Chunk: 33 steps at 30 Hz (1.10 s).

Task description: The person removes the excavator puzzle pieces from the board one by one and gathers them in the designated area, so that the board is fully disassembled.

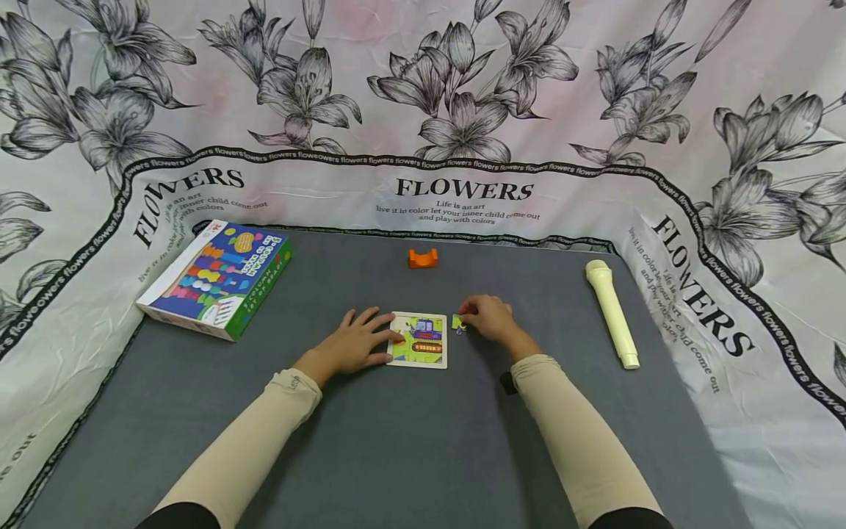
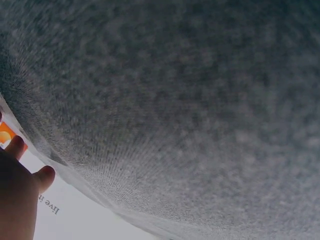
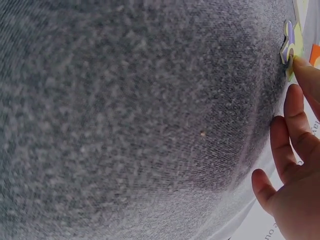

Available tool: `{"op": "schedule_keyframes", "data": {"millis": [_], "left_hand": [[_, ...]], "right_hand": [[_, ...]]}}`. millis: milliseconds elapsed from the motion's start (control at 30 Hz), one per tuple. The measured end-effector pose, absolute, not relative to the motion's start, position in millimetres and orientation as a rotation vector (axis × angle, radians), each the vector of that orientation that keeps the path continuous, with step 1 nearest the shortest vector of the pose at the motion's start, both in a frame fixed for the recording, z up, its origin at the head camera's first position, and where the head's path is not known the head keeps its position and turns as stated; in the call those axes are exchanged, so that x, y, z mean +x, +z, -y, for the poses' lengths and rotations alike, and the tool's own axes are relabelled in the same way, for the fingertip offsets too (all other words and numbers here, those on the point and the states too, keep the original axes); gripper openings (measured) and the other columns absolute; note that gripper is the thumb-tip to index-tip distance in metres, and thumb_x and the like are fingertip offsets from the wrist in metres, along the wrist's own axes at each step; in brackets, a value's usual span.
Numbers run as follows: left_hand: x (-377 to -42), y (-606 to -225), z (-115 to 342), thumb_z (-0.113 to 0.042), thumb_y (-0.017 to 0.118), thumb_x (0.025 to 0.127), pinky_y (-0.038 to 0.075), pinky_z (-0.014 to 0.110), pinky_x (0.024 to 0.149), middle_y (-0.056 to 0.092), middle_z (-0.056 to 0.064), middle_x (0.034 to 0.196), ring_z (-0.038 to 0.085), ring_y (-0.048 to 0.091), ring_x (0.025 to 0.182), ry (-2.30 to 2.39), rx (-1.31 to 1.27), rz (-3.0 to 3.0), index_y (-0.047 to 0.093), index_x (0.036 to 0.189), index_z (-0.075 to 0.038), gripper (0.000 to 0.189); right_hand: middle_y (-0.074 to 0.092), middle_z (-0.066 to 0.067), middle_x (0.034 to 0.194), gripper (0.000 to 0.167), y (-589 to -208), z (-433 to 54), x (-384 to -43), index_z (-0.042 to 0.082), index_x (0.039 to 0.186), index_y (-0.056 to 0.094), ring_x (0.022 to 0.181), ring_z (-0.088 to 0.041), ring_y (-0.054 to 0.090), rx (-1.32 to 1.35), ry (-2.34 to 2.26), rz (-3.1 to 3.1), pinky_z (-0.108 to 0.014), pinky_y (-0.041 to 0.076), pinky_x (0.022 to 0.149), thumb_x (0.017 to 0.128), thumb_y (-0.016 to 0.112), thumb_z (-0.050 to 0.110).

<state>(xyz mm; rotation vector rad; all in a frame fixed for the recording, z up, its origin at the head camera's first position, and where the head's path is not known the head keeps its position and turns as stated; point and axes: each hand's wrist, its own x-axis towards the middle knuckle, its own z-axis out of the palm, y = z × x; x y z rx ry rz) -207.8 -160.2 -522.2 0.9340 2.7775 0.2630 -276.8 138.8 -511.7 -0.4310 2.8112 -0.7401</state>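
Observation:
A small square jigsaw puzzle (image 1: 428,353) with a white border and a purple tracked vehicle on it lies on the grey cloth. My left hand (image 1: 357,342), fingers spread, rests at its left edge, with fingertips over the border. Just off the right edge, my right hand (image 1: 490,317) pinches a loose yellow-green and purple puzzle piece (image 1: 457,322) by its side. In the right wrist view the same puzzle piece (image 3: 289,42) shows at the fingertips, while the other fingers are loosely bent. Only part of the left hand (image 2: 17,187) appears in the left wrist view.
Behind the puzzle sits an orange curved block (image 1: 423,258). A blue and green game box (image 1: 218,279) lies at the left, and a pale yellow tube (image 1: 612,314) lies at the right. Flower-print cloth (image 1: 463,213) borders the grey surface.

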Motion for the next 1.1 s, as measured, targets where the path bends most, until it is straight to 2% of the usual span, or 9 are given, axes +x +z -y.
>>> {"op": "schedule_keyframes", "data": {"millis": [167, 300, 500, 700, 933, 1100], "left_hand": [[-208, -522, 160, -0.051, 0.048, 0.098, 0.014, 0.068, 0.110, 0.027, 0.004, 0.159, 0.036, 0.017, 0.147, 0.238, 0.924, -2.770, 0.048, 0.142, -0.033, 0.048], [-210, -522, 157, -0.051, 0.048, 0.098, 0.014, 0.068, 0.111, 0.027, 0.005, 0.159, 0.035, 0.017, 0.147, 0.213, 0.937, -2.764, 0.046, 0.143, -0.033, 0.048], [-212, -518, 154, -0.051, 0.046, 0.099, 0.013, 0.066, 0.112, 0.026, 0.005, 0.159, 0.033, 0.017, 0.147, 0.153, 0.920, -2.743, 0.042, 0.145, -0.034, 0.050], [-214, -512, 150, -0.050, 0.044, 0.100, 0.013, 0.065, 0.113, 0.023, 0.005, 0.160, 0.031, 0.015, 0.148, 0.037, 0.898, -2.698, 0.033, 0.150, -0.039, 0.053], [-217, -504, 141, -0.050, 0.046, 0.099, 0.010, 0.065, 0.113, 0.023, 0.004, 0.159, 0.031, 0.011, 0.149, -0.036, 0.823, -2.636, 0.028, 0.152, -0.042, 0.057], [-220, -501, 137, -0.052, 0.049, 0.097, 0.011, 0.064, 0.114, 0.027, 0.001, 0.156, 0.029, 0.013, 0.148, -0.107, 0.796, -2.644, 0.029, 0.151, -0.045, 0.058]], "right_hand": [[0.073, -0.001, 0.093, 0.010, -509, -134, -276, 0.015, 0.096, 0.073, 0.092, -0.023, 0.062, -0.451, -0.743, -2.820, -0.054, 0.034, 0.090, 0.092, 0.066, 0.021], [0.072, -0.002, 0.095, 0.010, -507, -123, -274, 0.014, 0.096, 0.074, 0.098, -0.025, 0.060, -0.510, -0.747, -2.834, -0.054, 0.034, 0.092, 0.092, 0.067, 0.020], [0.070, -0.005, 0.108, 0.019, -503, -94, -274, 0.013, 0.108, 0.074, 0.111, -0.029, 0.057, -0.761, -0.641, -2.778, -0.054, 0.037, 0.095, 0.093, 0.066, 0.022], [0.070, -0.002, 0.107, 0.023, -507, -74, -272, 0.015, 0.113, 0.073, 0.101, -0.026, 0.060, -0.984, -0.461, -2.779, -0.049, 0.045, 0.087, 0.092, 0.068, 0.023], [0.067, -0.005, 0.110, 0.024, -507, -69, -264, 0.013, 0.115, 0.071, 0.099, -0.028, 0.058, -0.973, -0.436, -2.798, -0.050, 0.045, 0.088, 0.093, 0.067, 0.021], [0.067, -0.005, 0.110, 0.024, -508, -66, -265, 0.014, 0.115, 0.070, 0.099, -0.027, 0.058, -0.953, -0.418, -2.803, -0.050, 0.045, 0.088, 0.093, 0.067, 0.022]]}}
